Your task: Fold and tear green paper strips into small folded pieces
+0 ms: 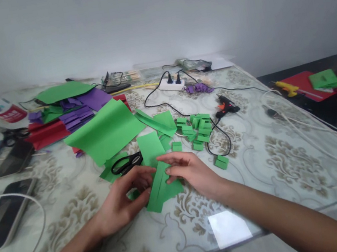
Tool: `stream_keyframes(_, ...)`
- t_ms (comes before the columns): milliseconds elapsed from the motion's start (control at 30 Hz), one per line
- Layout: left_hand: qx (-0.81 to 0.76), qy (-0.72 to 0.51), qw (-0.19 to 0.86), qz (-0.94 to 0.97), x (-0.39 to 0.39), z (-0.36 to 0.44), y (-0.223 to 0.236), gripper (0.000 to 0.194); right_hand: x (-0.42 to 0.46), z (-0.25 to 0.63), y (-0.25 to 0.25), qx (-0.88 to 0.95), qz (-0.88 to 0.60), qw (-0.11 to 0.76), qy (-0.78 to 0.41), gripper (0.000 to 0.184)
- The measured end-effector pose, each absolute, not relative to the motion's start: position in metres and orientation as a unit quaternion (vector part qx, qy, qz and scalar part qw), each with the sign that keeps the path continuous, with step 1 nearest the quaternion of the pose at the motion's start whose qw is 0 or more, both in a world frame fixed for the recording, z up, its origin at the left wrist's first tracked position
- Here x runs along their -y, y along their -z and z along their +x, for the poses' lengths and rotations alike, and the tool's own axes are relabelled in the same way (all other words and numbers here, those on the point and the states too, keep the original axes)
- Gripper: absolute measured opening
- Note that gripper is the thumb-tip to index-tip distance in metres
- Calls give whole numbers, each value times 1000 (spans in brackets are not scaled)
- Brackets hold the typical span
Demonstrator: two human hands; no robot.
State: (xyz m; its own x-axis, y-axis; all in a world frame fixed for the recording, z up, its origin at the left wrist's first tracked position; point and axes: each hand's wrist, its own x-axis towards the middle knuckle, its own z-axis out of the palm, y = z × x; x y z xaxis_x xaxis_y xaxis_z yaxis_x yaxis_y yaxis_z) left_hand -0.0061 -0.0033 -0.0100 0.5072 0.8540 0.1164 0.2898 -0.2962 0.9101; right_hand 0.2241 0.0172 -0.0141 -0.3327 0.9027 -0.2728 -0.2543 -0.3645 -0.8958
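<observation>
- Nearest the table's [110,241] near edge, about midway along it, a folded green strip [158,191] is held between the hands. It is pinched by the right hand [191,171]; the left hand [119,202] is set against its left side, though whether that side is gripped cannot be told. A crooked crease could be caused by uneven pressure.
- Loose green paper is seen under the strip; it could be dragged along or caught in the fold if the hands were shifted.
- Toward the left edge, a phone [7,211] is crossed by a white cable [44,213]; the cable could be snagged by the left forearm, and the phone pulled.
- Just beyond the left hand, scissors [126,163] are laid on green scraps; fingers could be nicked if they were reached for unseen.
- Farther toward the right edge, small folded pieces [201,129] are heaped beside a looped black cord [230,144]; they could be scattered if the cord were tugged.
- Beyond them a glue gun [226,106] is laid; burns could be caused if it is hot, which cannot be seen.
- Near the far edge, plugs are seated in a power strip [172,84]; they could be loosened by a pulled cord.
</observation>
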Motion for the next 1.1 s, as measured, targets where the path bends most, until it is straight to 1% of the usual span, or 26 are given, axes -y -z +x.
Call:
stream_keyframes(133, -385, -321, 434, 749, 3, -6, 12, 29, -15, 223, 14, 388, -409, 393, -726, 38)
stream_keyframes(367, -360, -341, 386, 778, 0, -9, 18, 14, -11, 220, 15, 423, -401, 344, -736, 45)
stream_keyframes(467, -357, -339, 374, 786, -1, -10, 18, 10, -11, 220, 19, 425, -393, 332, -745, 43)
stream_keyframes(567, -345, -335, 370, 795, -1, -10, 19, 11, -12, 220, 21, 421, -390, 330, -749, 39)
stream_keyframes(667, -340, -342, 367, 795, -1, -10, 21, 12, -13, 222, 21, 408, -389, 327, -758, 39)
stream_keyframes(933, -353, -350, 333, 801, -1, -10, 26, 11, -14, 222, 18, 403, -387, 284, -779, 51)
stream_keyframes(1000, -351, -351, 328, 803, -1, -10, 25, 11, -13, 221, 17, 410, -383, 280, -779, 50)
stream_keyframes(1100, -349, -354, 320, 806, 0, -8, 23, 10, -11, 221, 15, 417, -381, 280, -776, 42)
